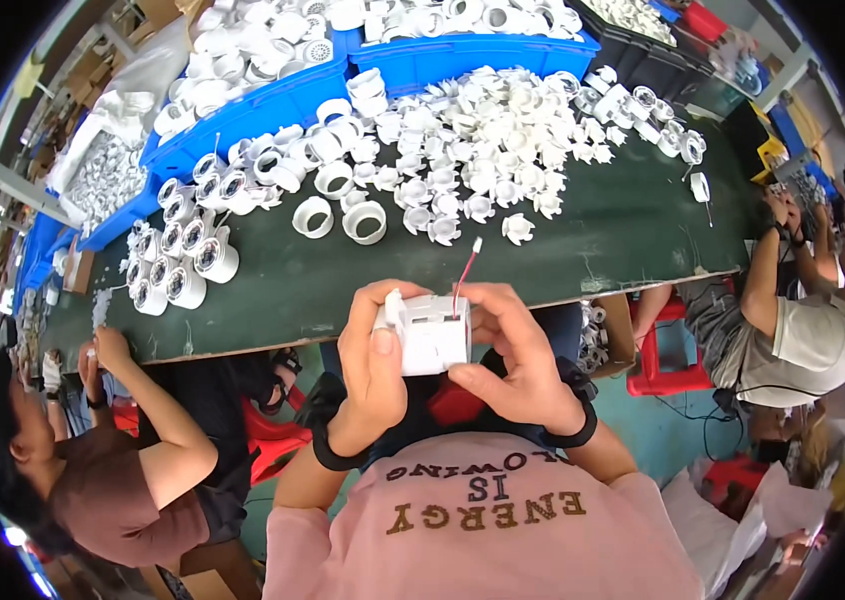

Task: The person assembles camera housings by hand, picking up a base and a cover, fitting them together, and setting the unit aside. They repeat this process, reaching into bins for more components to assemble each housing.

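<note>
Between my two hands, just off the table's near edge, is a white plastic housing (428, 340) with a slot in its upper face. A thin red wire with a small white connector (478, 244) rises from it. My left hand (371, 365) grips its left side, thumb lying along the face. From the right, my right hand (513, 350) holds the other side with thumb and fingers. Beyond my hands lie white rings (365, 222) and a large heap of small white pronged caps (488, 140). Round white units with dark lens-like faces (215, 258) are grouped to the left.
The green table (273, 285) runs across in front of me. Blue bins (463, 65) full of white parts line its far side. A person (93, 450) works at my left; another (793, 320) sits at the right. Red stools (665, 365) stand beside the table.
</note>
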Available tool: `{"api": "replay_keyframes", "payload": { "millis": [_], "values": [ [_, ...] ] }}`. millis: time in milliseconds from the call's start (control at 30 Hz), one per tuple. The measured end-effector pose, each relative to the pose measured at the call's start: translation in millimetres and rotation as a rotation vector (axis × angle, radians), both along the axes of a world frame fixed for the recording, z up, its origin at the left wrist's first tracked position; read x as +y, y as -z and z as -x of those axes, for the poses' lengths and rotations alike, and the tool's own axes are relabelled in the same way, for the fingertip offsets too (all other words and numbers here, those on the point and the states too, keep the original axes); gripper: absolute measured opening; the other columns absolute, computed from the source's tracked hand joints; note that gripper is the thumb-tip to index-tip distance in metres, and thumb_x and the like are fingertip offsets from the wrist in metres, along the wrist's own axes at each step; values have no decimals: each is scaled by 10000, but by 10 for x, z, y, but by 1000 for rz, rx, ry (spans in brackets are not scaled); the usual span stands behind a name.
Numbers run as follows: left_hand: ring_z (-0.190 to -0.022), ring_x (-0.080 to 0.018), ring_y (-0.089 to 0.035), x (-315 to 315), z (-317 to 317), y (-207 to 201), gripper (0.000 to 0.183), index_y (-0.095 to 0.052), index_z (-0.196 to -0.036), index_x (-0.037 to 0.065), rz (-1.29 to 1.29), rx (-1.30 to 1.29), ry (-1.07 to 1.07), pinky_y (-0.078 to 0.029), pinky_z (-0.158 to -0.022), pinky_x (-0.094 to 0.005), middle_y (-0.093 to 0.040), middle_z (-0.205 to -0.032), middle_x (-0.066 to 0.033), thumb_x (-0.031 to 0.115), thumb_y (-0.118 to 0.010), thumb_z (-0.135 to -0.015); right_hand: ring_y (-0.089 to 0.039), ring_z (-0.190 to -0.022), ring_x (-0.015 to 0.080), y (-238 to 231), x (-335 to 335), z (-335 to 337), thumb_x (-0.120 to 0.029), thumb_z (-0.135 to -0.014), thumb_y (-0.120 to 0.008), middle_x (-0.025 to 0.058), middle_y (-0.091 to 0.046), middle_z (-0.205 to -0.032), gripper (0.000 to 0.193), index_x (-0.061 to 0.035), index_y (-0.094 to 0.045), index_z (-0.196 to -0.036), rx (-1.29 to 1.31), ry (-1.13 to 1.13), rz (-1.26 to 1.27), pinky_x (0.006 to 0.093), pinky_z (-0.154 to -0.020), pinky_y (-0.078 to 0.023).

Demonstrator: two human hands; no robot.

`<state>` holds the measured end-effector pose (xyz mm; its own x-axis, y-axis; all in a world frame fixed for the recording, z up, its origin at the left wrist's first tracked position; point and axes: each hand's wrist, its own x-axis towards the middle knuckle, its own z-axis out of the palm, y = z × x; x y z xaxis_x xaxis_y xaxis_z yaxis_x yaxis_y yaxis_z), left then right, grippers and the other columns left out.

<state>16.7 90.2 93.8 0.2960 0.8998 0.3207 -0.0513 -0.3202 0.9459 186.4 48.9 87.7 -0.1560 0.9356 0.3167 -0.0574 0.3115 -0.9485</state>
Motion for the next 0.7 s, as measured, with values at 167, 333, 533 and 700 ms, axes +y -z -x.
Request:
{"api": "replay_keyframes", "payload": {
  "millis": [167, 333, 533, 700],
  "values": [
    [-812, -206, -593, -89, 42, 16, 503, -524, -1049, -60, -141, -19, -92, -468, -725, -313, -607, -956, -164, 399, -333, -975, -557, -1003, 231, -88, -64, 16, -168, -784, -761, 152, -466, -1194, 687, 38, -402, -1333, -239, 22, -151, 334, -866, -484],
    [-790, -205, -596, -143, 127, 51, 484, -528, -1029, -59, -173, -18, -103, -470, -703, -312, -615, -935, -161, 380, -332, -977, -567, -934, 250, -63, -83, 82, -234, -733, -808, 166, -503, -1154, 744, 42, -427, -1309, -321, -9, -224, 339, -778, -493],
    [-777, -197, -574, -172, 156, 34, 458, -515, -1047, -51, -95, -4, -31, -468, -717, -307, -597, -920, -145, 388, -463, -925, -585, -853, 254, -72, -95, 140, -207, -733, -808, 179, -526, -1132, 719, 35, -438, -1299, -368, 32, -256, 326, -749, -496],
    [-937, -202, -522, -87, 114, 171, 646, -401, -1163, -23, -7, 334, -73, -456, -816, -327, -475, -1047, -130, 194, -799, -702, -600, -860, 280, 89, -71, 51, -116, -754, -759, 165, -545, -1081, 603, 8, -472, -1269, -463, 199, -218, 347, -724, -510]
  ]
}}
